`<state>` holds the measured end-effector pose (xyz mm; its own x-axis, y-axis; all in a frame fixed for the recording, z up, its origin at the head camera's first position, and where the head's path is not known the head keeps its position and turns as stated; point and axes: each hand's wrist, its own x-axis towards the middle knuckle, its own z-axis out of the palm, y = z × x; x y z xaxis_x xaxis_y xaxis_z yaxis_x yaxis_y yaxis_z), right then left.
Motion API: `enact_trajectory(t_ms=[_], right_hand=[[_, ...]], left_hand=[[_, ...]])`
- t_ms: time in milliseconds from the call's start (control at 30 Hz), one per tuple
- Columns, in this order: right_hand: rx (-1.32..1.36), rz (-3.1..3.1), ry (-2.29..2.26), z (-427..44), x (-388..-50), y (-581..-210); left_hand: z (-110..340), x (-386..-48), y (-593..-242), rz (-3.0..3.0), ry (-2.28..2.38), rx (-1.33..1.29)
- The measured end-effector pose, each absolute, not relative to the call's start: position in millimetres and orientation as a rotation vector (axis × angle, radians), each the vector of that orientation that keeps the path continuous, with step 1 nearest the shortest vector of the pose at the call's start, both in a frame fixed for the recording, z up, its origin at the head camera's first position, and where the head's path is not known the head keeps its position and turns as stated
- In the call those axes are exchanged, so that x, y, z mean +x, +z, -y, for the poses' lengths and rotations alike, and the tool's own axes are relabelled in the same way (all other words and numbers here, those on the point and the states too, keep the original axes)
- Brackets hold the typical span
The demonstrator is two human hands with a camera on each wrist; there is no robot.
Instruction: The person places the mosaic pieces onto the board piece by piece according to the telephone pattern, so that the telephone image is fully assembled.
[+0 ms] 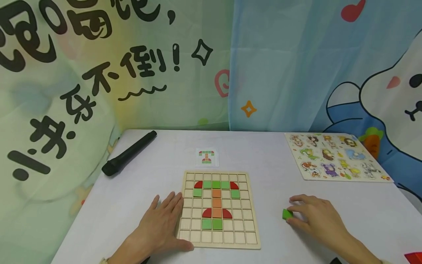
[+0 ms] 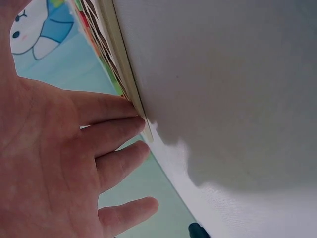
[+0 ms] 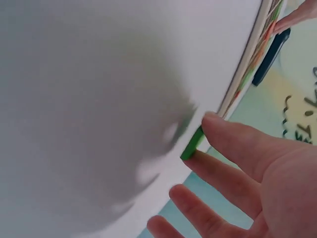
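A wooden grid board (image 1: 241, 238) lies on the table, with green squares, orange squares and red quarter-round pieces set in several of its cells. My left hand (image 1: 161, 224) rests along the board's left edge, fingers extended and thumb at the near-left corner; the left wrist view shows fingertips against the board's edge (image 2: 130, 84). To the right of the board, my right hand (image 1: 321, 217) pinches a green square tile (image 1: 287, 214) between thumb and index finger. In the right wrist view the tile (image 3: 192, 145) is seen edge-on, with the other fingers spread apart.
Behind the board lies a small card (image 1: 207, 164) printed with a coloured block pattern. A black microphone-shaped object (image 1: 129, 153) is at the back left. An animal picture board (image 1: 336, 157) sits at the back right. A red piece (image 1: 414, 257) shows at the lower right edge.
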<state>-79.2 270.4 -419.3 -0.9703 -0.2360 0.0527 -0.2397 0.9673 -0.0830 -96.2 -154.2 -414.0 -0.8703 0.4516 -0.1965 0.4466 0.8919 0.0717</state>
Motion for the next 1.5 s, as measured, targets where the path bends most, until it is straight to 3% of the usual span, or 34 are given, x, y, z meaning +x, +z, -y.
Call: enact_trajectory(t_ms=[333,700,1500], right_hand=[[0.583,2.910,0.204,-209,-77,-401],[0.976,2.721,0.180,-149,-90,-409],[1.080,2.663,0.047,-141,-88,-423]], left_hand=[[155,-95,-414,-2.854,0.047,0.684],[154,-95,-415,-2.856,0.076,0.684],[153,-95,-414,-2.846,0.064,0.666]])
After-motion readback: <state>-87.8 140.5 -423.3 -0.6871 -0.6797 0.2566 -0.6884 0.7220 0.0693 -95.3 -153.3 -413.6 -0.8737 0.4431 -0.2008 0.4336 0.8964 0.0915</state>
